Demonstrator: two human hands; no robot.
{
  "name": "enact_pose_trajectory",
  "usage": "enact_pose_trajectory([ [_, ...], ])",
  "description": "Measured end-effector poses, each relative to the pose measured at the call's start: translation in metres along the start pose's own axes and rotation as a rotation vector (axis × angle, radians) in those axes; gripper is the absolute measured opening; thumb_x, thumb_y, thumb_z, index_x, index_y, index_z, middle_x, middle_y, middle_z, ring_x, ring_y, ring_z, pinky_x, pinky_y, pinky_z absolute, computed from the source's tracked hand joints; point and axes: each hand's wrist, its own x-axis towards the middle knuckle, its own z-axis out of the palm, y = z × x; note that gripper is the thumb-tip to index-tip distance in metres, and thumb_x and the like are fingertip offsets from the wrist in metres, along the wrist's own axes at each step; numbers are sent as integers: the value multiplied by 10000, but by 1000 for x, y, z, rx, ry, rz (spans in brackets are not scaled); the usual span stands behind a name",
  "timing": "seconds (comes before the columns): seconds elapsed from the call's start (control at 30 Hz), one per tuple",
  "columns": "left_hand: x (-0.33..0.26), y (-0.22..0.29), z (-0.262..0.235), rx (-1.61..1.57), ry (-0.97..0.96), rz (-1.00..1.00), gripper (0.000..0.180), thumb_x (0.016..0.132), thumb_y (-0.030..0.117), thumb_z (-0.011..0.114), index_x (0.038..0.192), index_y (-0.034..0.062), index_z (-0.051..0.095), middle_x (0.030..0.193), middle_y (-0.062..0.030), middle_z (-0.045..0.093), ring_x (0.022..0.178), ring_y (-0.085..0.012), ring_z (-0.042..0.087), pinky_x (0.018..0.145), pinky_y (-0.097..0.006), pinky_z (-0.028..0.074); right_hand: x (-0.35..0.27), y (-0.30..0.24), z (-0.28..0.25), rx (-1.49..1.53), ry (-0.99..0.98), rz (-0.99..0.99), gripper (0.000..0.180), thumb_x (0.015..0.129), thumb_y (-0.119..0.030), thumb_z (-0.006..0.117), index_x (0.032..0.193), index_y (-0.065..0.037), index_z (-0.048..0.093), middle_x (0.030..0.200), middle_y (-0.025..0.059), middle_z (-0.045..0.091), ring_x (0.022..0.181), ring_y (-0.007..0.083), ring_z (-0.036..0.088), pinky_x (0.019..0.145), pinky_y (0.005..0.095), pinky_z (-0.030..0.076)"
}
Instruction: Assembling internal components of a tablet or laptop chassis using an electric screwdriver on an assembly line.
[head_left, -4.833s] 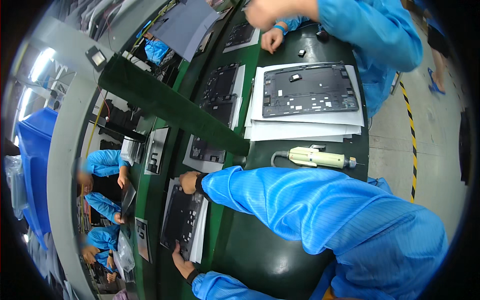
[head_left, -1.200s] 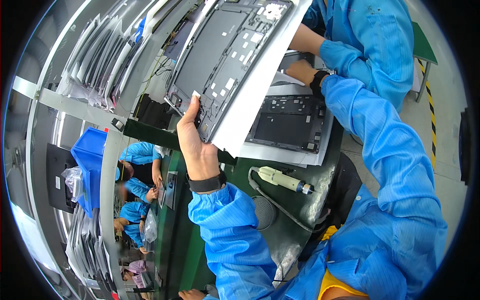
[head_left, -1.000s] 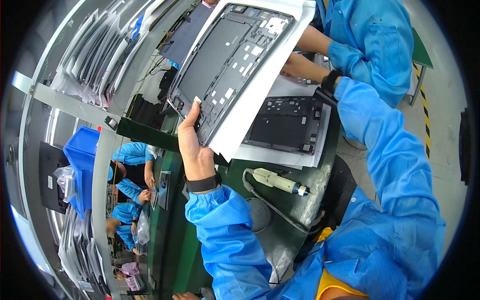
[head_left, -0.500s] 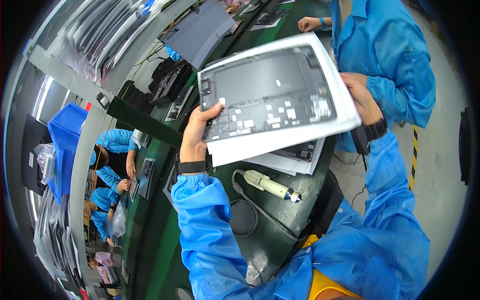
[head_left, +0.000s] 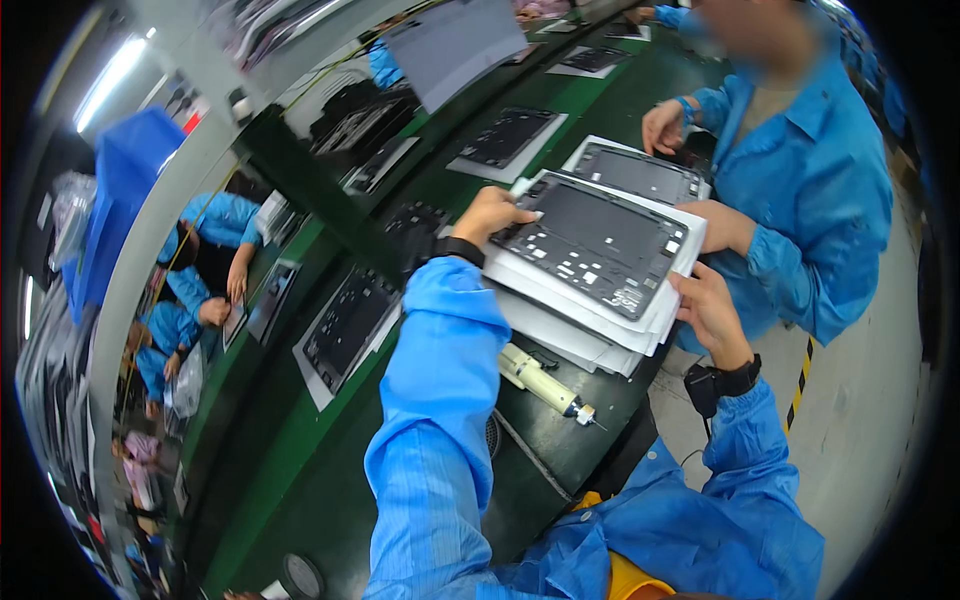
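Observation:
A dark grey tablet shell (head_left: pixel 592 240) dotted with small white patches lies flat on a white sheet, on top of a stack of white sheets (head_left: pixel 570 335) at the bench edge. My left hand (head_left: pixel 490 215) holds its left end, thumb on top. At the right edge, the fingers of my right hand (head_left: pixel 708 308) close on the rim of the shell and its sheet. A second grey shell (head_left: pixel 640 172) sits just behind on white sheets. A co-worker's hand (head_left: pixel 722 226) is beside the stack, partly hidden behind the sheets.
A cream electric screwdriver (head_left: pixel 548 387) with a cable lies on the green bench (head_left: pixel 300 480) in front of the stack. More shells (head_left: pixel 348 322) on sheets are spread along the bench. A green post (head_left: pixel 315 190) rises at left; a co-worker in blue (head_left: pixel 820 170) stands at right.
Both hands have moved the raised shell and its sheet away from me and lowered them onto the stack. My view has shifted, showing more of the bench and the co-worker.

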Motion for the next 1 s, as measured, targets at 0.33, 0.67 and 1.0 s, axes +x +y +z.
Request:
enact_pose_trajectory([
  [0.33, -220, 20, -8, -251, 103, 323, 257, 803, 193, 636, 972, 0, 628, 891, -141, 648, 860, -196, 624, 745, -292, 485, -28, -2, -25, 53, -163, -63, 515, 889, -214, 517, 1285, 66, 345, 1243, 216, 454, 1100, 299, 504, 912, 369, 421],
  [0.67, -324, -288, -85, 374, 859, -1020, 498, 753, 482, 589, 872, 2, 646, 921, -151, 645, 944, -312, 594, 798, -420, 462, -109, -1, 49, -224, -34, -414, 511, 873, -167, 522, 1306, 34, 343, 1246, 200, 470, 1137, 305, 483, 944, 380, 403],
  [1.0, -300, -319, -81, 661, 722, -1148, 425, 794, 340, 533, 987, -34, 593, 1064, -231, 586, 1020, -397, 543, 870, -455, 422, -124, 48, 129, -1126, -257, -572, 446, 713, -118, 687, 1109, 7, 525, 1098, 203, 559, 1009, 367, 533, 860, 393, 421],
])
